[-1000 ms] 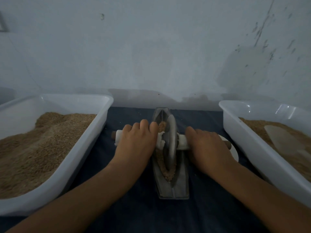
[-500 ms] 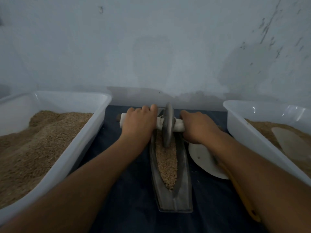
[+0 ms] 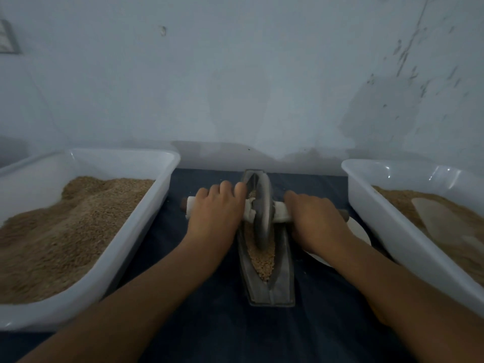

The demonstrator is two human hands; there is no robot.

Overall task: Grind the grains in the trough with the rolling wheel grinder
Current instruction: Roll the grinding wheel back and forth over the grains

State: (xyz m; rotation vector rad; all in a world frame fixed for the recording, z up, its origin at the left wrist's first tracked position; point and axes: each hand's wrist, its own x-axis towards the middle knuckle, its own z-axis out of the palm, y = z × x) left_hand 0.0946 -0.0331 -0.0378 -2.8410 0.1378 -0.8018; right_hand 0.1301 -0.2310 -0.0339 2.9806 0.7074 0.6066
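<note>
Two tubs: white plastic, one at each side of a dark blue cloth (image 3: pixel 209 323), well apart.
Left tub (image 3: pixel 123 247): heaped with tan grain (image 3: pixel 65 231), piled highest toward the far left corner, sloping down to the near side.
Right tub (image 3: pixel 387 226): holds a lower, flatter layer of browner meal (image 3: pixel 398 203); pale flat scoop (image 3: pixel 445 226) lying on top of it.
Trough (image 3: pixel 264 289): grey metal, boat-shaped, lengthwise between the tubs, on the cloth; filled along its channel with pale grains (image 3: pixel 262 260), thickest in the near half.
Wheel (image 3: pixel 263 213): grey disc, upright, edge down in the channel, around the trough's far half, touching the grains.
Axle (image 3: pixel 281 214): white-wrapped bar through the disc, crosswise over the trough; brown ends showing past both hands.
Left hand (image 3: pixel 216 216): palm down, fingers curled over the axle just left of the disc.
Right hand (image 3: pixel 314 218): fingers curled over the axle just right of the disc.
Plate (image 3: pixel 358 231): white, flat on the cloth, partly hidden under the right wrist, just beside the right tub.
Wall (image 3: pixel 235 87): pale, scuffed, behind everything.
</note>
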